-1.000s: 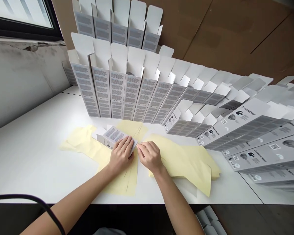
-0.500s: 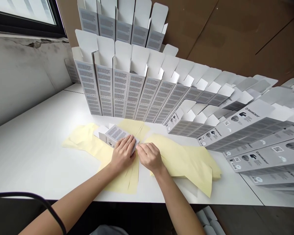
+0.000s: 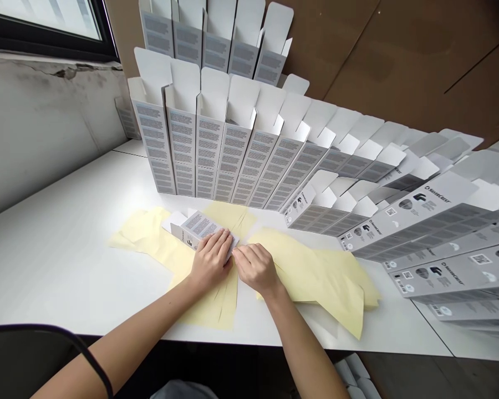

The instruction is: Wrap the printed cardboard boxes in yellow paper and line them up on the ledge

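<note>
Grey-and-white carton point(image 3: 202, 226) on yellow paper point(image 3: 228, 215), long axis roughly along desk point(image 3: 58, 266) front edge, left hand point(image 3: 210, 261) closed over it, right hand point(image 3: 255, 269) curled, fingertips point(image 3: 236, 252) at its end, hold unclear

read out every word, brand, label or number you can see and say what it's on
"SILVERCREST" on the long grey-and-white carton lying at right
"SILVERCREST" again on the carton below it
Grey text panels on the upright cartons: too small to read
Grey text panel on the carton under the left hand and right hand: too small to read
QR code: too small to read
</note>
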Demonstrator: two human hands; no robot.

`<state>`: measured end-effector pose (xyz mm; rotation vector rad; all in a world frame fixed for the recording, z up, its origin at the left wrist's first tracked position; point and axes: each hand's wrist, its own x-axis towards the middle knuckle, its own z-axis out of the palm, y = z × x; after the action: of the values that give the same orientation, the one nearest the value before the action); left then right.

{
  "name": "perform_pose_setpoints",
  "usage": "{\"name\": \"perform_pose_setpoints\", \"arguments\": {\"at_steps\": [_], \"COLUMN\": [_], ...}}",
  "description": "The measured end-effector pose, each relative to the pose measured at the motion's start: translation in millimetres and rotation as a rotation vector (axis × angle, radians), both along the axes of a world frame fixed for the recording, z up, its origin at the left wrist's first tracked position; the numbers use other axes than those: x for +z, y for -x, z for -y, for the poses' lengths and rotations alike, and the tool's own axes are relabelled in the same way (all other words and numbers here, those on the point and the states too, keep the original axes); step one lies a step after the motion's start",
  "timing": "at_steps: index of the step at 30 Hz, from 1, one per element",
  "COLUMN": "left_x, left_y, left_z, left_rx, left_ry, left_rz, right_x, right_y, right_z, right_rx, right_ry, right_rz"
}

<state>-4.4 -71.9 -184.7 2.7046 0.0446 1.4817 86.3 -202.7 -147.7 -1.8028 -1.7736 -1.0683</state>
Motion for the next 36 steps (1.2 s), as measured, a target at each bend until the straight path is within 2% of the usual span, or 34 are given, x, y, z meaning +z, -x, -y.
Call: {"name": "perform_pose_setpoints", "arguments": {"at_steps": [10,20,30,33,36], "left_x": [-0.1,-0.6,1.0,2.1,2.5], "left_y": [0.1,0.7,3.3,3.8,3.4], "left_z": [1.0,0.6,-1.4,-0.8,0.2], "left_rx": [-0.002,-0.005,-0.024,-0.028,-0.014], "left_ry": [-0.001,0.01,-0.006,0.003,0.013], "left_rz": [-0.002,-0.008,-0.005,-0.02,-0.017], "right_x": [0.9,1.9,7.1,7.1,5.7], "right_y": [-0.2,-0.5,1.5,1.2,-0.2], "right_z": [0.7,-0.1,5.6,4.6,2.6], "right_rx": [0.02,0.033,0.163,0.123,0.023], "right_ry": [0.01,0.103,0.172,0.148,0.086], "right_rz": [-0.022,-0.101,-0.296,-0.341,-0.377]}}
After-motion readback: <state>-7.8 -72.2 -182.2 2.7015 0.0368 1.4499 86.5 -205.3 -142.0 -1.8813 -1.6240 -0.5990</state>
